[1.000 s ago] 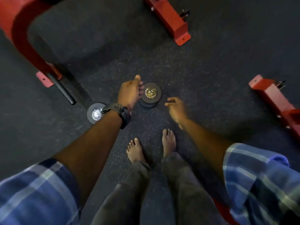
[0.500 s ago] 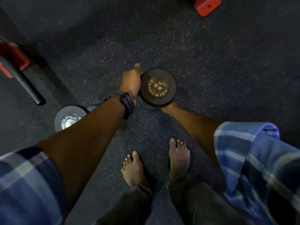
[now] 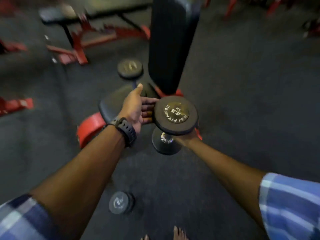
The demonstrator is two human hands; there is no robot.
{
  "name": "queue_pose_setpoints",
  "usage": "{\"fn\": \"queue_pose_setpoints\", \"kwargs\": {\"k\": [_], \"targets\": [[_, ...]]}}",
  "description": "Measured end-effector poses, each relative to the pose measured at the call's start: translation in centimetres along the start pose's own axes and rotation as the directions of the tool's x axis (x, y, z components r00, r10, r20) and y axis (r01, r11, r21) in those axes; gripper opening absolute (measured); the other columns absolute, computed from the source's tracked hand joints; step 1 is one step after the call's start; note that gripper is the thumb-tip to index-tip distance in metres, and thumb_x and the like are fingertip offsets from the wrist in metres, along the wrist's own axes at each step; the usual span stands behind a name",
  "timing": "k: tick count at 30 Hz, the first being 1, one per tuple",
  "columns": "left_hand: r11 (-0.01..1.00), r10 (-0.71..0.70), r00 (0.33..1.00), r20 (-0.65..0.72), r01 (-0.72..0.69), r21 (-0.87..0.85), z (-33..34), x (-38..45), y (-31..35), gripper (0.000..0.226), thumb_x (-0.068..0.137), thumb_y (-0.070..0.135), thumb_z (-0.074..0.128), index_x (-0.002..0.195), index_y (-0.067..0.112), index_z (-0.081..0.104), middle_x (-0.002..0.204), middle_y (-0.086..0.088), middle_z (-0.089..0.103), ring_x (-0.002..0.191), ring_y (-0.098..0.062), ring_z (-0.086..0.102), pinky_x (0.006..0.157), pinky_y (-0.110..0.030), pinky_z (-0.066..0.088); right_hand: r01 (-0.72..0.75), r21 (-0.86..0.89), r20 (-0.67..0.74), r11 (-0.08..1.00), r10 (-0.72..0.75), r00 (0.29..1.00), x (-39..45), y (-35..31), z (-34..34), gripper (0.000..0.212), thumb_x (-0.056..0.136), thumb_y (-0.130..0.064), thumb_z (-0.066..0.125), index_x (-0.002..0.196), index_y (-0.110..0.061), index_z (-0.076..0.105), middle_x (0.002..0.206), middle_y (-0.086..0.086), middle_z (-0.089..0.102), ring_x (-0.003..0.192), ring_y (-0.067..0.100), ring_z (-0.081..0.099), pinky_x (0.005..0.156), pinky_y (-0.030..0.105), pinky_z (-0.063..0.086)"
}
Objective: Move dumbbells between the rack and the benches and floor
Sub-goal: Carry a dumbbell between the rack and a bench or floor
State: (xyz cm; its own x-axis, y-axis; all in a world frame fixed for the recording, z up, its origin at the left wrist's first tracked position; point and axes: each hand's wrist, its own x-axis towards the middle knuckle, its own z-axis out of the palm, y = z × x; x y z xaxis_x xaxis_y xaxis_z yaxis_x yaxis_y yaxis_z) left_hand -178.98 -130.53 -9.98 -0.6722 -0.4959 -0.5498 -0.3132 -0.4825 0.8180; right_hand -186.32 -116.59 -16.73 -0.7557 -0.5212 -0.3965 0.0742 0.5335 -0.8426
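Observation:
A black dumbbell [image 3: 175,115] marked 2.5 kg hangs in the air, upright, its upper disc facing me. My right hand [image 3: 190,136] grips its chrome handle from below and is mostly hidden under that disc. My left hand [image 3: 136,106], with a black watch on the wrist, is flat and open, its fingertips against the left edge of the upper disc. A second dumbbell [image 3: 130,69] stands on end at the far edge of the bench seat [image 3: 110,104], just beyond my left thumb. A third dumbbell [image 3: 119,202] lies on the floor near my feet.
A black bench backrest [image 3: 171,40] rises behind the held dumbbell on a red frame [image 3: 90,127]. Another bench with red legs [image 3: 76,49] stands at the back left. More red frame parts [image 3: 15,104] sit at the left edge. Dark rubber floor all round.
My right hand has lifted the 2.5 kg dumbbell off the floor and carried it over to the bench. My view has risen from the floor; my left hand stays beside the disc.

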Motion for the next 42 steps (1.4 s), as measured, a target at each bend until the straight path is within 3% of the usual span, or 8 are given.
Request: {"fn": "queue_pose_setpoints", "kwargs": {"k": [4,7,16,22,26,35,38,42], "targets": [[0.956,0.264,0.964,0.020,-0.259,-0.135,0.4,-11.7,15.9,0.060,0.102,0.050,0.035,0.105,0.001,0.070,0.085,-0.010,0.069,0.063,-0.016,0.062,0.054,-0.022,0.050,0.325,0.036,-0.140,0.945,-0.317,0.938,-6.3,-17.8,-4.5,0.043,0.076,-0.021,0.073,0.115,-0.003,0.067,0.115,0.005,0.069,0.105,0.014,0.064,0.095,0.018,0.047],[0.867,0.455,0.890,0.024,-0.437,-0.239,0.7,-20.7,25.3,0.050,0.101,0.040,0.042,0.097,-0.001,0.071,0.082,-0.009,0.070,0.069,-0.017,0.062,0.060,-0.024,0.051,0.509,0.126,-0.119,0.851,-0.497,0.860,-12.5,-30.2,-6.9,0.005,0.079,-0.005,0.065,0.083,-0.004,0.069,0.074,0.000,0.068,0.059,-0.009,0.058,0.054,0.001,0.040],[0.573,0.761,0.609,-0.221,-0.792,-0.210,-1.4,-39.0,35.8,0.031,0.099,0.026,0.047,0.081,0.012,0.068,0.064,-0.002,0.070,0.058,-0.014,0.062,0.064,-0.028,0.054,0.812,0.278,-0.206,0.513,-0.794,0.572,-25.9,-48.5,-7.8,0.025,0.077,-0.020,0.072,0.058,-0.019,0.056,0.046,-0.001,0.056,0.042,0.018,0.054,0.051,0.039,0.050],[0.787,0.454,0.811,-0.369,-0.560,-0.260,-6.9,-42.6,29.6,0.047,0.104,0.039,0.030,0.090,0.005,0.060,0.060,-0.013,0.069,0.048,-0.021,0.067,0.047,-0.019,0.046,0.822,0.428,-0.062,0.376,-0.895,0.442,-34.2,-53.3,-1.5,0.027,0.074,-0.027,0.071,0.053,-0.019,0.056,0.048,-0.007,0.056,0.045,0.016,0.054,0.051,0.036,0.048],[0.596,0.430,0.762,-0.484,-0.642,-0.481,-11.0,-47.5,25.3,0.051,0.097,0.030,0.034,0.130,0.000,0.060,0.117,-0.024,0.071,0.112,-0.036,0.066,0.101,-0.043,0.050,0.750,0.551,0.095,0.366,-0.920,0.379,-41.4,-53.6,4.6,0.029,0.078,-0.016,0.068,0.053,-0.016,0.053,0.046,0.002,0.052,0.039,0.016,0.046,0.046,0.029,0.040],[0.311,0.268,0.436,-0.859,-0.883,-0.352,-22.8,-73.0,11.0,0.051,0.099,0.029,0.032,0.122,-0.007,0.061,0.115,-0.027,0.068,0.112,-0.039,0.061,0.105,-0.047,0.043,0.548,0.786,0.352,0.287,-0.936,-0.015,-68.4,-48.4,20.1,0.017,0.067,-0.026,0.069,0.065,-0.019,0.054,0.052,-0.002,0.052,0.048,0.021,0.048,0.051,0.037,0.043],[0.309,0.214,0.277,-0.937,-0.929,-0.204,-25.1,-83.5,4.5,0.051,0.101,0.022,0.028,0.089,-0.009,0.067,0.080,-0.024,0.073,0.079,-0.035,0.067,0.073,-0.039,0.050,0.434,0.845,0.410,0.312,-0.899,-0.152,-79.9,-44.4,23.5,0.014,0.068,-0.026,0.066,0.061,-0.019,0.056,0.055,0.000,0.054,0.049,0.019,0.049,0.052,0.034,0.041],[0.326,0.042,0.062,-0.997,-0.944,-0.045,-26.8,-97.6,-5.3,0.051,0.100,0.026,0.030,0.129,-0.004,0.058,0.129,-0.024,0.062,0.092,-0.036,0.063,0.077,-0.045,0.051,0.295,0.872,0.470,0.391,-0.838,-0.278,-95.3,-38.3,26.9,0.020,0.063,-0.030,0.065,0.052,-0.018,0.054,0.053,0.002,0.054,0.052,0.020,0.051,0.052,0.037,0.043]]}}
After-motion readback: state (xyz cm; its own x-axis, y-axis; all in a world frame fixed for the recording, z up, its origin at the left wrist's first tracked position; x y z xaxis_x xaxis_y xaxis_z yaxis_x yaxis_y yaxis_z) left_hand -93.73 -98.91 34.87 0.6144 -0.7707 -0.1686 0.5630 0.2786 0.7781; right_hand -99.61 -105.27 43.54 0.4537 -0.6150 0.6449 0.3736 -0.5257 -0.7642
